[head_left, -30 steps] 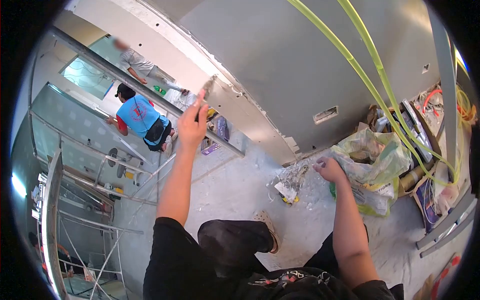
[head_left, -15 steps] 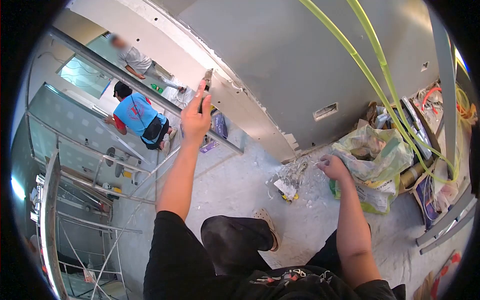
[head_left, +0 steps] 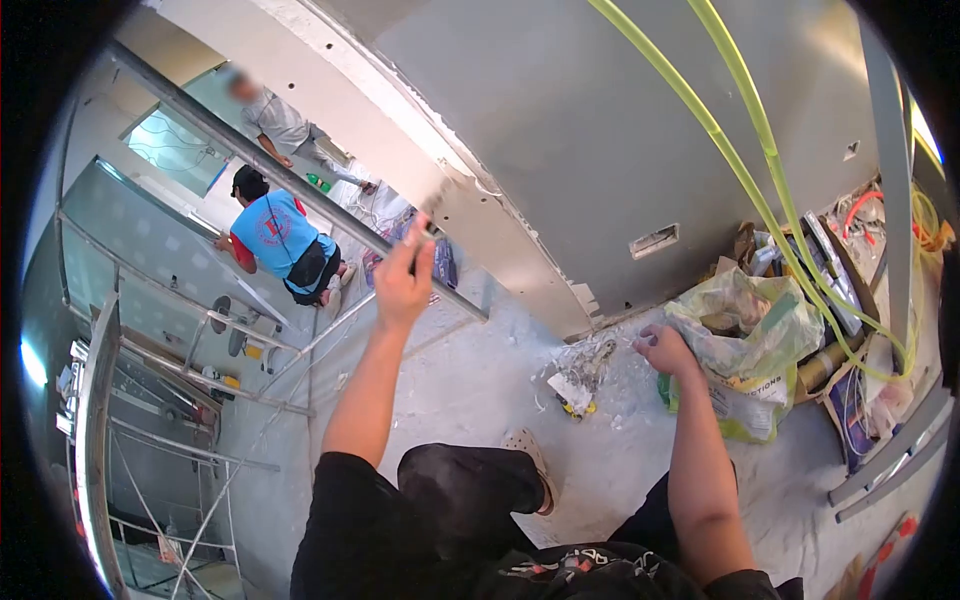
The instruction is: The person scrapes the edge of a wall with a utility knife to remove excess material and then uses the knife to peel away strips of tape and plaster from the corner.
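My left hand (head_left: 405, 285) is raised at the wall's end and holds a scraper (head_left: 436, 205), blurred, with its blade near the edge of the white wall face (head_left: 470, 215). Lower and to the right, my right hand (head_left: 664, 350) has its fingers curled beside an open green-and-white bag (head_left: 745, 320); whether something small is between them cannot be made out. Between my hands, on the dusty floor, lies a heap of scraps (head_left: 590, 365).
A metal pole (head_left: 250, 150) slants across the upper left, above scaffolding (head_left: 200, 375). One person in a blue vest (head_left: 285, 240) kneels beyond it; another in grey (head_left: 275, 120) is farther back. Yellow-green hoses (head_left: 700, 110) hang at right over a box of debris (head_left: 835, 260).
My left hand has moved slightly right and down along the wall edge with the scraper. My right hand is lower, with its fingers still curled. The view has shifted a little.
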Tool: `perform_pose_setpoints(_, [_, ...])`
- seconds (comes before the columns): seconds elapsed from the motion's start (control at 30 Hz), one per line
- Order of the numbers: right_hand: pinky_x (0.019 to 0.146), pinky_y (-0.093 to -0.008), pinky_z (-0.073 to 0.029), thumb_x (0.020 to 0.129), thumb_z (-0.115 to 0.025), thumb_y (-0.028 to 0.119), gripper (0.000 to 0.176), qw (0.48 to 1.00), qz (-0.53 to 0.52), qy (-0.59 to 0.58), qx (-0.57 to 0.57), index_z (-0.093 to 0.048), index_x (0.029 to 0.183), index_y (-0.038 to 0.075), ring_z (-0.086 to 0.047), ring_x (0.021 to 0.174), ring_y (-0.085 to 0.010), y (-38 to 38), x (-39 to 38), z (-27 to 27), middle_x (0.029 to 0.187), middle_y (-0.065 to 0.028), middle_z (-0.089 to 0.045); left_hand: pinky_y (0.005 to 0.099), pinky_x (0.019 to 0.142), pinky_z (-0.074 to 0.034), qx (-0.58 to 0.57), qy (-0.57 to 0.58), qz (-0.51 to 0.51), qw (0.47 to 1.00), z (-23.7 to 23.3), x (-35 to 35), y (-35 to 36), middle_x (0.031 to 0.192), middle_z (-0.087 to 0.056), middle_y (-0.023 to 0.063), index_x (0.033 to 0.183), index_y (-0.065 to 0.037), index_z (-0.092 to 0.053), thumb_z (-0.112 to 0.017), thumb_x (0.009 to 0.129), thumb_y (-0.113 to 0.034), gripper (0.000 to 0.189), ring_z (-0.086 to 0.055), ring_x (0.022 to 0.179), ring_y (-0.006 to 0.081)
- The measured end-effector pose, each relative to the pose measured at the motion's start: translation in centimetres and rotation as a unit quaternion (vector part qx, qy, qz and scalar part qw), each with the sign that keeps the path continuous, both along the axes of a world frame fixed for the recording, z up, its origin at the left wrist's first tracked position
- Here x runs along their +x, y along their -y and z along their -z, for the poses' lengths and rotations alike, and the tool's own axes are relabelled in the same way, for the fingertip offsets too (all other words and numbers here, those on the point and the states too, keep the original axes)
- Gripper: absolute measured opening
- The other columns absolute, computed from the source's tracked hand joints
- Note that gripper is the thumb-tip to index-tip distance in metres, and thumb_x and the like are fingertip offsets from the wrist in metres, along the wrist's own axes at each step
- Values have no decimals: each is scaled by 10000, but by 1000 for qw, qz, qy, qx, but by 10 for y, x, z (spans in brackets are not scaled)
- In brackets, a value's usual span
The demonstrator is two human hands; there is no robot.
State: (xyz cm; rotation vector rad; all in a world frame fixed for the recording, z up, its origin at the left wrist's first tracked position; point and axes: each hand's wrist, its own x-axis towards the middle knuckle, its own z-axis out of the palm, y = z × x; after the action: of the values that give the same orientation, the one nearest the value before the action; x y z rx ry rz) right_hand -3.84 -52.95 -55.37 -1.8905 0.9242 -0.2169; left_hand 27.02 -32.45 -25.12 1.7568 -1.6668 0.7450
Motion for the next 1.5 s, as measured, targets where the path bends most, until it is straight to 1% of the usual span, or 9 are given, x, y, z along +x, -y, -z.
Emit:
perform_pose_setpoints(0.27, [838,-426,-559,883,-762,324,446,999,7,27,-20,-712,1180,-4,-727,913,-332,-2,2,6,997,-231,-744,357,877,-574,-2,52,-1,999,-43,8,25,1220,-720,202,1336,2,-648,-649,980,-43,359,-740,1055,305])
perform_pose_setpoints(0.8, [838,-415,-562,893,-773,324,456,1000,3,9,-12,-703,1205,-1,-724,926,-317,0,-11,8,1012,-224,-740,366,733,-564,-118,-8,7,993,24,0,47,1161,-719,217,1380,-33,-623,-663,974,-69,409,-727,875,363])
perform_pose_setpoints(0.87, [851,-411,-559,885,-778,322,447,1000,9,12,-2,-712,1196,8,-720,945,-320,-1,-12,2,1026,-229,-737,373,777,-560,124,-64,-107,984,38,10,20,1142,-748,173,1413,-99,-617,-648,994,-114,420,-729,879,333])
perform_pose_setpoints(0.93, [853,-409,-558,885,-777,316,440,1000,9,14,-4,-714,1193,9,-720,945,-321,-3,-10,8,1031,-228,-737,382,805,-567,346,7,-100,933,90,31,-6,1139,-757,138,1406,-150,-634,-649,997,-132,410,-737,867,294])
perform_pose_setpoints(1.0, [856,-407,-557,885,-776,310,433,1000,24,16,-7,-715,1190,9,-720,944,-321,11,-12,4,1035,-227,-737,387,816,-569,248,-55,-86,963,93,26,-24,1149,-754,144,1402,-134,-637,-650,997,-136,405,-742,872,279])
perform_pose_setpoints(1.03, [855,-407,-557,884,-776,309,435,999,27,22,-6,-714,1191,7,-720,940,-320,8,-13,2,1031,-225,-738,392,827,-571,164,-131,-79,975,86,22,-28,1159,-751,150,1397,-119,-639,-651,997,-141,401,-747,877,264])
perform_pose_setpoints(1.1, [854,-407,-557,883,-777,307,437,1000,18,20,1,-713,1192,5,-720,936,-320,-1,-14,6,1027,-223,-740,372,837,-575,0,3,15,1000,49,25,-19,1188,-742,162,1391,-91,-639,-657,997,-146,399,-756,901,247])
perform_pose_setpoints(1.3, [855,-413,-555,881,-774,333,462,999,3,15,29,-711,1199,3,-720,934,-324,0,-4,6,1023,-215,-742,386,813,-576,35,57,20,998,-69,15,14,1153,-735,177,1329,-63,-670,-672,985,-126,349,-733,967,341])
perform_pose_setpoints(1.5, [860,-410,-554,876,-775,333,477,1000,3,3,12,-711,1204,-7,-720,932,-329,0,-1,7,1030,-214,-743,426,704,-543,98,93,7,991,-90,22,20,955,-723,175,1358,-189,-668,-680,978,-150,382,-690,801,368])
